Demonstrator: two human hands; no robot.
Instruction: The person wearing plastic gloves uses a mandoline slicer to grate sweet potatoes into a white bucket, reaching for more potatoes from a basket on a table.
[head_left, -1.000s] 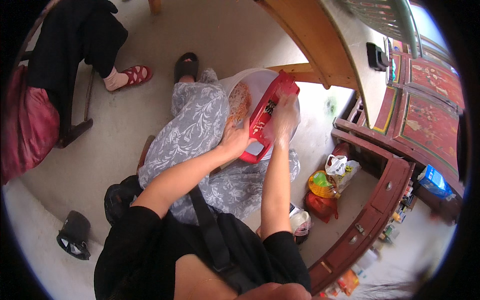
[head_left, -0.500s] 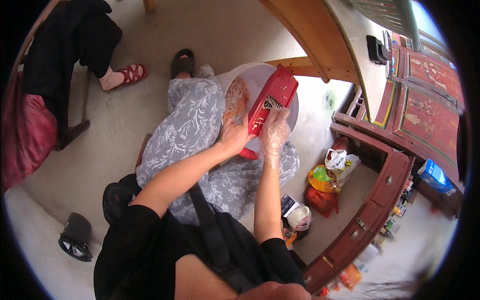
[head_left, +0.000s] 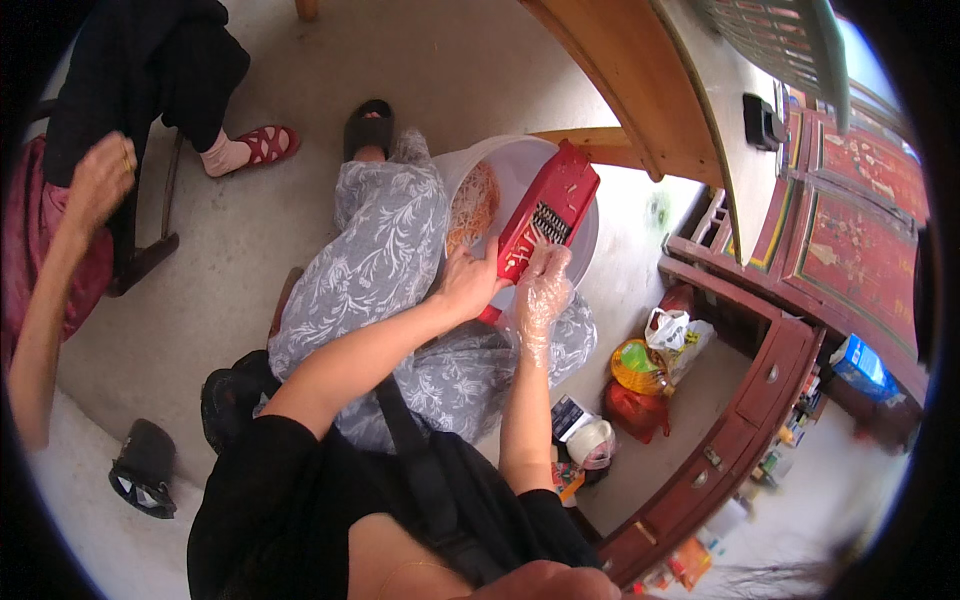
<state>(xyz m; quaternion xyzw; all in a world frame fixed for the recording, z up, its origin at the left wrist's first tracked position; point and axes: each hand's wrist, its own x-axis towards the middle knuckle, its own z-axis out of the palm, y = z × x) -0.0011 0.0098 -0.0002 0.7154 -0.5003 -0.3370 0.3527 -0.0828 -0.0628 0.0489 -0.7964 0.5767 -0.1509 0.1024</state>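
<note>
Another person's hand [head_left: 103, 183] entered left; gloved right hand [head_left: 545, 288] slid down red grater [head_left: 556, 203] | red desk [head_left: 750, 410] at right | wooden table [head_left: 625, 80] just beyond white bucket [head_left: 515, 172] | grater over bucket, partly hiding it, gripped by left hand [head_left: 470, 283] | right's hold: cannot tell | orange shreds [head_left: 478, 200] in bucket

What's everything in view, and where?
Grater: 1, red, over tub
Tub: 1, whitish, between legs
Shreds: many, orangish, in tub
Table: 1, brown, top centre
Box: 1, black, near table
Slatted thing: 1, green, top right
Cabinet: 1, red, right
Drawer unit: 1, red, lower right
Bags: several, red, white, right
Bottle: 1, yellow, near bags
Pack: 1, blue, right edge
Container: 1, black, lower left
Sandal: 1, red, upper left
Another hand: 1, bare, left
Trousers: 1, grey, centre
Left hand: 1, bare, on grater
Right hand: 1, gloved, at grater
</note>
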